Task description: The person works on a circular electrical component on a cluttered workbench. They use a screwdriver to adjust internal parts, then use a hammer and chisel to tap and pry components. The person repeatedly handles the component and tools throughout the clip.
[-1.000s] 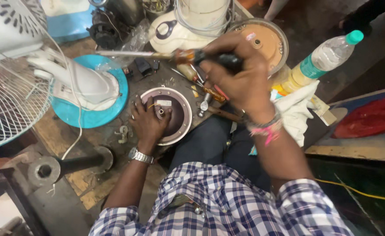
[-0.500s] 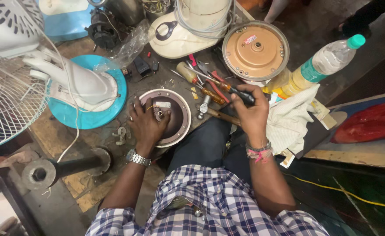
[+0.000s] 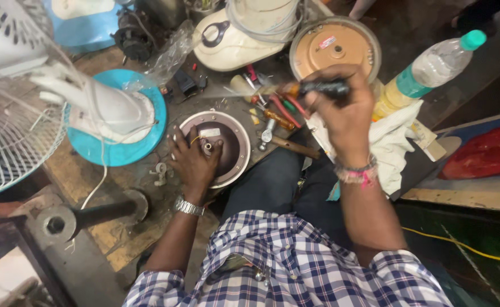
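My left hand (image 3: 193, 162) rests on a round brown appliance base (image 3: 236, 142) with a pale rim, fingers spread over its centre and holding it down on the workbench. My right hand (image 3: 344, 111) is raised above the bench and closed around a screwdriver (image 3: 304, 89) with a dark and orange handle, its blurred shaft pointing left. Below the screwdriver lie several loose hand tools (image 3: 278, 116) with red, green and orange handles.
A white fan on a blue round base (image 3: 119, 122) stands to the left, its wire guard (image 3: 11, 136) at the far left. A white appliance body (image 3: 238, 34) and a tan round lid (image 3: 332, 48) lie behind. A plastic bottle (image 3: 432, 71) and white cloth (image 3: 395, 142) sit to the right.
My right hand reached down to the loose tools and has come back up with a screwdriver in it. My left hand has stayed on the round base.
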